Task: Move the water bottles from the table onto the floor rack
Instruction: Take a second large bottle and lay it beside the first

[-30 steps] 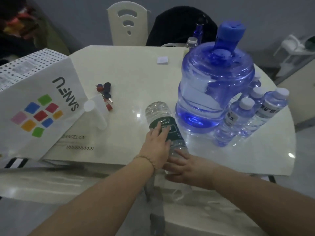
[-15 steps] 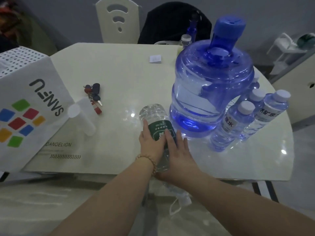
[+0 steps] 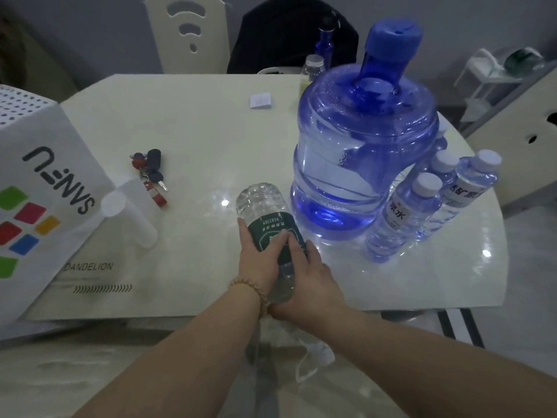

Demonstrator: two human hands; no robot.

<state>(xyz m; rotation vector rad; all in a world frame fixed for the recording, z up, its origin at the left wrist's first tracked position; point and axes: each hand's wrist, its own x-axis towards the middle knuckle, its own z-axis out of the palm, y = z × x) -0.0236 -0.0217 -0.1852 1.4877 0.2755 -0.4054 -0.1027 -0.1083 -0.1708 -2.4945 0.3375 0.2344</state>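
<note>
A large clear water bottle [image 3: 261,203] with a dark green label lies on its side on the pale table [image 3: 196,125], its base pointing away from me. My left hand [image 3: 256,254] clasps its left side over the label. My right hand [image 3: 307,279] wraps its right side nearer the neck, which the hand hides. A big blue water jug [image 3: 361,152] stands just right of it. Several small blue-tinted bottles [image 3: 413,212] with white caps stand at the table's right edge.
A white bag with coloured squares [image 3: 39,206] fills the left side, with a white tube [image 3: 129,212] and keys [image 3: 150,173] beside it. Two chairs [image 3: 190,34] stand behind the table. A white rack [image 3: 494,82] stands at the far right.
My right hand slid from under the bottle's neck up onto its right side, so both hands now hold it. The view shifted slightly closer to the table.
</note>
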